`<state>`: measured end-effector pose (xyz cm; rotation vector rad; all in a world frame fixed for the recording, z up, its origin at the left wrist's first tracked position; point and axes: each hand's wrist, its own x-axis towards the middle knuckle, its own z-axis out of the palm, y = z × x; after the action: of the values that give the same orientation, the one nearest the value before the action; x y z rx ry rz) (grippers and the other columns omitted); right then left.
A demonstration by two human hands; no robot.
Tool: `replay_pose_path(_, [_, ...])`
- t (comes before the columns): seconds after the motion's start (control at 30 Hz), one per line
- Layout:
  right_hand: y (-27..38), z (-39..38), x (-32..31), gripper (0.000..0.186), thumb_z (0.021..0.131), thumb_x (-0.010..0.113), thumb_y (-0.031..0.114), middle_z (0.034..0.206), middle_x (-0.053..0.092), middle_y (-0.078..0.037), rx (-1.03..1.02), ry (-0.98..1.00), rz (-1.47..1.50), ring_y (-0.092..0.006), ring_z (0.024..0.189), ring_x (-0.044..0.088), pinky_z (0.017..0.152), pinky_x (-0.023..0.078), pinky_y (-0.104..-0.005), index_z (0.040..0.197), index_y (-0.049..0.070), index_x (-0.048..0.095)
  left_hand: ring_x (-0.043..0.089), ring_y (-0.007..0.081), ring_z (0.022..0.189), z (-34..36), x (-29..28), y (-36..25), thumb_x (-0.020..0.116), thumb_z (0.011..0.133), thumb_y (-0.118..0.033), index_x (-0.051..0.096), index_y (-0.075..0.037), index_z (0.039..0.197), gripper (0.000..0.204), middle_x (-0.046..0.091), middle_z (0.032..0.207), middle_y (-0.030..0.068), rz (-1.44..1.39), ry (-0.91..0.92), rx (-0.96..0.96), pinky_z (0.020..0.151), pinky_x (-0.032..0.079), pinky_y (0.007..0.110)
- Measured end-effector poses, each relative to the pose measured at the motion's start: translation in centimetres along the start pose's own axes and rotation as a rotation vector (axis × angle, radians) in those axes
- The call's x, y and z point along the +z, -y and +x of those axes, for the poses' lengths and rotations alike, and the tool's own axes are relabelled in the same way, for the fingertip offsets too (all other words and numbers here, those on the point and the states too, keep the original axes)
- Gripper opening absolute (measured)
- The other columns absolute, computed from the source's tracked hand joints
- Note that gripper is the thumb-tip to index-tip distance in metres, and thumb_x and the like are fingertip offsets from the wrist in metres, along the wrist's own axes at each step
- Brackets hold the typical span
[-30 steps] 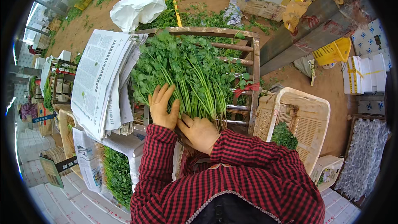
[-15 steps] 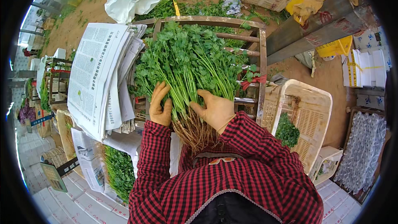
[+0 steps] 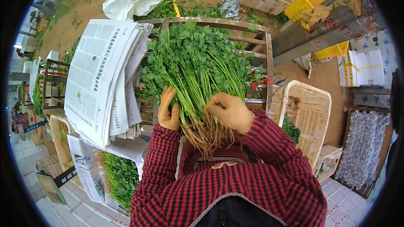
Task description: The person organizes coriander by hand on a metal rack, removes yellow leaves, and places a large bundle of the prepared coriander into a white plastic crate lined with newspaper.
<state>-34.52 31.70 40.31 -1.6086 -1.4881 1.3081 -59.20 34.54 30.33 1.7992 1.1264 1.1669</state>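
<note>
A wide bunch of leafy green herbs [image 3: 195,59] with pale stems and brown roots lies on a rusty metal rack [image 3: 268,50], roots toward me. My left hand [image 3: 168,109] rests against the bunch's left edge, fingers slightly bent and thumb apart. My right hand [image 3: 227,111] is curled in a pinch on stems just above the roots at the right side; its fingertips are partly hidden. A thick stack of newspapers [image 3: 94,80] lies just left of the bunch.
Lower left are more bundled greens [image 3: 120,176]. At right stand a cream crate [image 3: 313,117], bubble packaging [image 3: 362,147] and white foam boxes [image 3: 364,69]. A metal beam [image 3: 309,40] runs at upper right. A white sack [image 3: 130,2] and yellow crates [image 3: 303,4] lie beyond.
The bunch has been drawn toward me, baring its roots. My right hand has risen and moved right, its fingers curling in. My left hand has shifted slightly, staying at the bunch's edge.
</note>
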Motion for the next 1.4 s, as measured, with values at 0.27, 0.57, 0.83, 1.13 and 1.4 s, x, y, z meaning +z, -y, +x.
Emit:
replay_pose_path(0.27, [1.9,-3.3,-5.6,0.049,0.101,0.062,0.032,0.085,0.069,-0.004,0.274,-0.351,0.434,-0.0088,0.068,0.061,0.060,0.048,-0.0227,0.142,0.008,0.053,0.034,0.0396,0.150,0.1,-0.1,0.2,0.052,0.102,-0.013,0.054,-0.005,0.145,0.044,0.050,0.152,0.0201,-0.024,0.005,0.021,0.121,0.029,0.049])
replay_pose_path(0.57, [1.4,-3.6,11.8,0.043,0.082,0.074,0.024,0.121,0.063,-0.004,-0.509,-0.074,-0.764,-0.0227,0.079,0.065,0.067,0.054,-0.0369,0.121,0.010,0.063,0.050,0.0316,0.136,0.3,-1.7,-2.4,0.068,0.097,-0.045,0.025,0.004,0.157,0.089,0.044,0.152,0.0218,-0.592,-0.045,-0.159,0.115,0.040,0.045])
replay_pose_path(0.83, [0.0,-5.0,7.3,0.041,0.094,0.070,0.027,0.100,0.074,-0.013,-0.060,-0.204,-0.163,-0.0247,0.078,0.072,0.069,0.058,-0.0399,0.130,0.009,0.065,0.038,0.0312,0.145,-2.1,-1.9,-1.2,0.078,0.091,-0.026,0.023,-0.001,0.160,0.092,0.031,0.162,0.0190,-0.424,-0.152,-0.332,0.118,0.035,0.043])
replay_pose_path(1.13, [1.4,-3.1,7.5,0.059,0.080,0.082,0.036,0.077,0.065,-0.004,-0.097,-0.267,-0.687,-0.0233,0.069,0.066,0.062,0.054,-0.0373,0.133,0.019,0.064,0.031,0.0311,0.151,-2.7,-2.3,-0.6,0.065,0.090,0.003,0.028,-0.003,0.159,0.078,0.031,0.163,0.0184,-0.418,-0.222,-0.363,0.123,0.028,0.045])
replay_pose_path(1.4, [0.7,2.7,9.4,0.017,0.087,0.070,0.022,0.076,0.069,-0.013,-0.289,-0.205,-0.781,-0.0314,0.071,0.069,0.064,0.054,-0.0433,0.096,0.008,0.071,0.039,0.0301,0.145,-2.5,-2.2,-1.0,0.063,0.093,0.000,0.025,-0.001,0.160,0.077,0.036,0.160,0.0184,-0.484,-0.212,-0.376,0.120,0.031,0.042])
